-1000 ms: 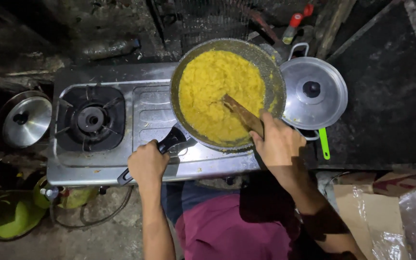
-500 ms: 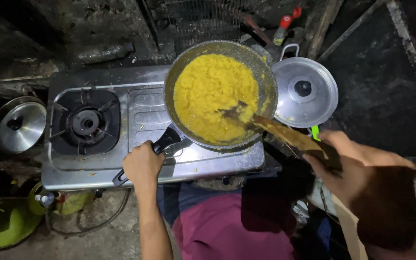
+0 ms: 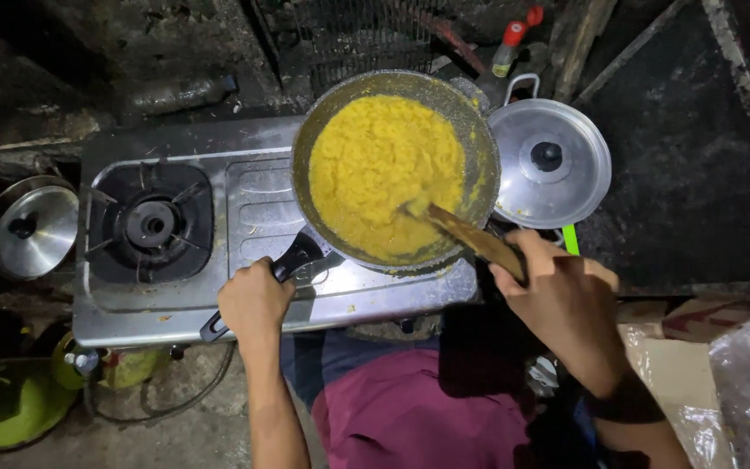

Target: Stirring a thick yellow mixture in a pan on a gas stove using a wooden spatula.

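A: While the left hand (image 3: 255, 304) keeps its grip clenched on the black pan handle (image 3: 292, 260), what's changed w/ the other one?

B: Right hand (image 3: 562, 300) has pulled back toward the body, approx. to the stove's front right corner. A sec ago it was over the pan rim. Its grip is closed round the wooden spatula (image 3: 466, 234), which now lies at a low slant, tip dug into the near right part of the yellow mash (image 3: 384, 174).

A: Meaning?

B: Looks like a stirring stroke: the spatula drags mash toward the near rim while the pan (image 3: 479, 148) is steadied. Mash is heaped left and centre, w/ a bare streak of pan wall on the right. Only a judgement, tho.

A: Pan's where?

B: On the right burner of the steel stove (image 3: 253, 200), handle pointing at the near left.

A: Other stuff, going outward?

B: Near: maroon lap, crumpled paper and plastic bottom right, a green object bottom left under the stove. Left burner (image 3: 149, 224) bare. Small lidded pot (image 3: 32, 230) left of the stove; big lidded pot (image 3: 549, 161) just beside the pan's right rim, prob. touching. Far back: bottle w/ red cap (image 3: 509, 45).

A: Anything in the way?

B: That big lidded pot crowds the right side; little room for the spatula there.
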